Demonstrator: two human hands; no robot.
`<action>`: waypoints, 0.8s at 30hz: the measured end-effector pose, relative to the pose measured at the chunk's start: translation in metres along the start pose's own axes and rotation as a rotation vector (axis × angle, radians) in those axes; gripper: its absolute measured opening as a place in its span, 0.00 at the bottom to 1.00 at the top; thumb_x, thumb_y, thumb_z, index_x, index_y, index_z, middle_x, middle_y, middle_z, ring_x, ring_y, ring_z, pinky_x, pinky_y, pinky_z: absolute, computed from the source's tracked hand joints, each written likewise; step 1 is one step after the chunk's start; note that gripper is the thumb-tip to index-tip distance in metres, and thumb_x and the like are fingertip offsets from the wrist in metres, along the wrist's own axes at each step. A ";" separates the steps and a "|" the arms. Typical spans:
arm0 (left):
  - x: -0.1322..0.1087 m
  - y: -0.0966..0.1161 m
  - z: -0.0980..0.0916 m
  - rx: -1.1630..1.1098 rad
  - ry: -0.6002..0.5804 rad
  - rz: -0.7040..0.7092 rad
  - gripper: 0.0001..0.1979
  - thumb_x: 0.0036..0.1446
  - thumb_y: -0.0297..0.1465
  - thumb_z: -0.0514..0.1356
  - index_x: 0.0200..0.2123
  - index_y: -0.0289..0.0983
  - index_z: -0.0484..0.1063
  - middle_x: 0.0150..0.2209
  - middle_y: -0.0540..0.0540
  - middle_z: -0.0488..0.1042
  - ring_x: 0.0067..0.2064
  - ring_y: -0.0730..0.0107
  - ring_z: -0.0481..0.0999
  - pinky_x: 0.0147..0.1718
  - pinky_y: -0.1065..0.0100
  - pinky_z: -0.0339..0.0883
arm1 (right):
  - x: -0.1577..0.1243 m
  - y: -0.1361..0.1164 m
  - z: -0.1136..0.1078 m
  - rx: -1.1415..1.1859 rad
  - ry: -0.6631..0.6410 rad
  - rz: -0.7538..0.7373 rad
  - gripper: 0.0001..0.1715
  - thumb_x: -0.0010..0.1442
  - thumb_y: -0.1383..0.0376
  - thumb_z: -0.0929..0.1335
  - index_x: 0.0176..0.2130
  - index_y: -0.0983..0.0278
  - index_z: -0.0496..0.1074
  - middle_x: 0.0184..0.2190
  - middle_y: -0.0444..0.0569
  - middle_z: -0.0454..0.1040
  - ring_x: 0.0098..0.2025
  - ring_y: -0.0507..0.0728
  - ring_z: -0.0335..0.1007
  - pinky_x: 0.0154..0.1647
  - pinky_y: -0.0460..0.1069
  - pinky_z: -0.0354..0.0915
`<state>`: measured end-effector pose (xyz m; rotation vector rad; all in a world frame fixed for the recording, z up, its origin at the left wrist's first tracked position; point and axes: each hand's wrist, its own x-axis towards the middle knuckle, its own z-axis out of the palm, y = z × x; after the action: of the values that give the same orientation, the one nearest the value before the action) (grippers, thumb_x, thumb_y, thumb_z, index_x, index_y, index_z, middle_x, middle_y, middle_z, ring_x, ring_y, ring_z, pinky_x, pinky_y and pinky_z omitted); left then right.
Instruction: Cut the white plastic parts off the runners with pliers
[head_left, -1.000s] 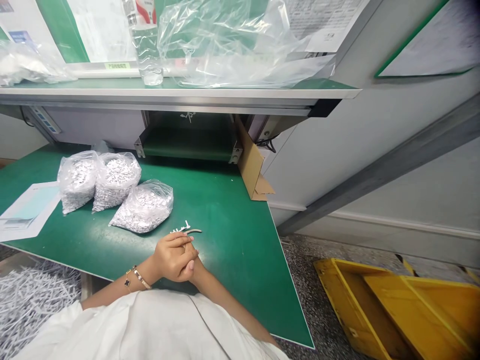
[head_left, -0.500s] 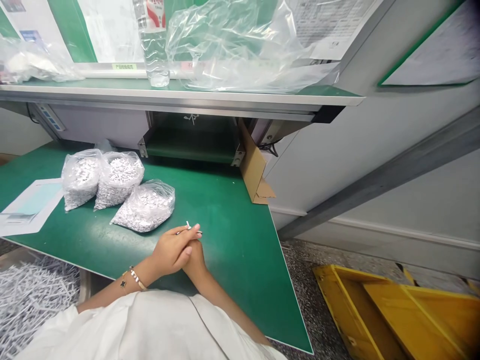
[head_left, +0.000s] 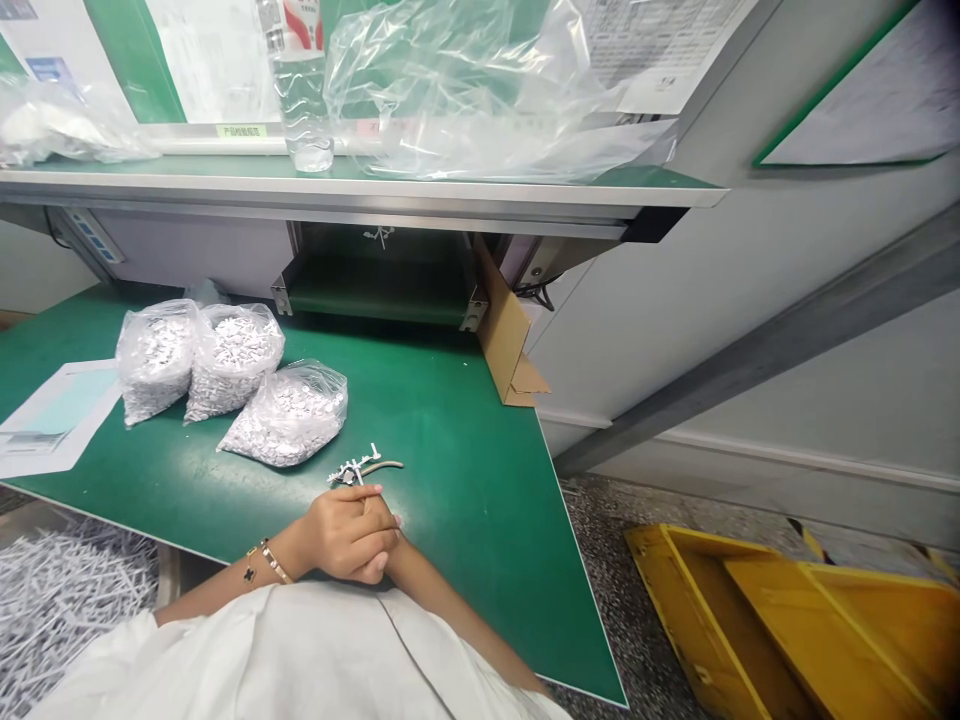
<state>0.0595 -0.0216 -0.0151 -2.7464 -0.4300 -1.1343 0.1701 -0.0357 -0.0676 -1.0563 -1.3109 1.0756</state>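
Three filled bags (head_left: 289, 415): blocking passage forward-left of the hands (head_left: 352, 535). White branched piece (head_left: 372, 456): lying just ahead. Bare tabletop (head_left: 472, 520): offering passage rightward. Cardboard (head_left: 502, 340): standing farther forward-right.

The scene is viewed from the person's head, by one camera aimed forward and steeply down over a white garment (head_left: 300, 650) that is cut by the lower edge. The hands (head_left: 352, 535) are seen from above at close range, left of centre. The green bench (head_left: 442, 420) is shown sloping away beyond them, with a shelf (head_left: 450, 205) caught farther off, near the top, and floor (head_left: 609, 560) taken in at lower right.
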 end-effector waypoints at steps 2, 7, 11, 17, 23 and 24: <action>0.003 -0.003 -0.002 -0.005 -0.012 -0.009 0.14 0.60 0.29 0.50 0.47 0.34 0.70 0.40 0.46 0.80 0.35 0.72 0.79 0.50 0.63 0.71 | 0.013 -0.003 -0.003 -0.035 -0.036 -0.021 0.08 0.55 0.64 0.68 0.25 0.55 0.71 0.19 0.44 0.74 0.26 0.56 0.73 0.22 0.50 0.67; 0.005 -0.016 -0.007 0.002 0.055 -0.353 0.25 0.59 0.20 0.51 0.59 0.37 0.61 0.48 0.42 0.76 0.46 0.72 0.77 0.42 0.72 0.73 | 0.041 -0.012 -0.010 -0.154 -0.144 -0.106 0.09 0.50 0.69 0.65 0.32 0.65 0.74 0.28 0.40 0.76 0.20 0.45 0.64 0.19 0.40 0.63; -0.005 -0.023 -0.016 0.094 0.119 -0.575 0.26 0.57 0.17 0.48 0.56 0.42 0.66 0.46 0.46 0.77 0.44 0.72 0.78 0.38 0.73 0.73 | 0.045 -0.019 -0.021 -0.308 -0.221 -0.298 0.30 0.49 0.76 0.59 0.48 0.59 0.73 0.47 0.45 0.75 0.43 0.52 0.74 0.45 0.47 0.69; -0.019 -0.019 -0.030 -0.016 0.164 -0.645 0.21 0.52 0.15 0.48 0.37 0.39 0.76 0.25 0.54 0.78 0.29 0.75 0.79 0.41 0.70 0.73 | 0.044 -0.021 -0.032 -0.084 -0.105 -0.135 0.33 0.53 0.73 0.57 0.53 0.54 0.71 0.51 0.45 0.74 0.27 0.49 0.75 0.32 0.45 0.72; -0.023 -0.015 -0.029 -0.181 0.320 -0.910 0.15 0.43 0.17 0.47 0.19 0.37 0.70 0.18 0.55 0.70 0.17 0.78 0.68 0.26 0.73 0.71 | 0.039 -0.023 -0.035 0.065 -0.055 0.029 0.28 0.51 0.69 0.58 0.48 0.58 0.73 0.44 0.47 0.78 0.12 0.46 0.65 0.12 0.42 0.62; -0.023 -0.015 -0.028 -0.187 0.331 -0.936 0.14 0.42 0.18 0.47 0.19 0.37 0.69 0.19 0.54 0.70 0.18 0.77 0.69 0.22 0.74 0.67 | 0.039 -0.023 -0.035 0.065 -0.023 0.053 0.24 0.50 0.69 0.59 0.43 0.60 0.75 0.38 0.47 0.79 0.11 0.46 0.64 0.11 0.42 0.59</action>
<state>0.0202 -0.0190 -0.0115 -2.4017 -1.7260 -1.8293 0.2046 -0.0014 -0.0370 -1.0379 -1.2643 1.1655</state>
